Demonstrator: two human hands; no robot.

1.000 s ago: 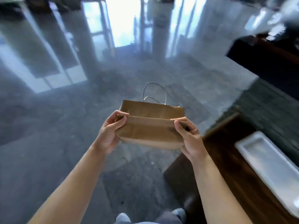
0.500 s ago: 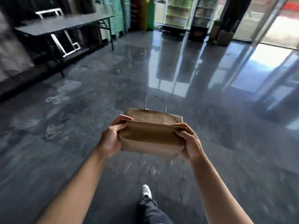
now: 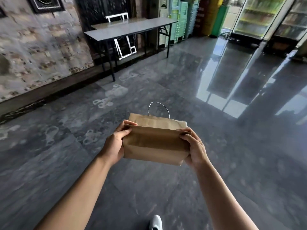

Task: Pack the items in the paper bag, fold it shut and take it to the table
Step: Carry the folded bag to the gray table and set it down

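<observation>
I hold a brown paper bag (image 3: 155,143) in front of me, above the floor. Its top is folded over toward me, and a thin white handle (image 3: 159,108) sticks up behind the fold. My left hand (image 3: 116,143) grips the bag's left end, thumb on the folded flap. My right hand (image 3: 194,146) grips the right end the same way. The bag's contents are hidden. A long grey table (image 3: 132,28) on black legs stands against the wall at the upper middle, several steps ahead.
A rough brick wall (image 3: 41,52) runs along the left. White metal frames (image 3: 125,48) lean under the table. Stacked coloured crates (image 3: 197,17) and glass-door fridges (image 3: 259,15) line the back. The shiny dark floor (image 3: 232,146) lies open between me and the table. My white shoe (image 3: 155,222) shows below.
The view has swung left from a counter and bright doorway to the wall and grey table, which now looks closer. Both hands keep the same grip on the folded bag.
</observation>
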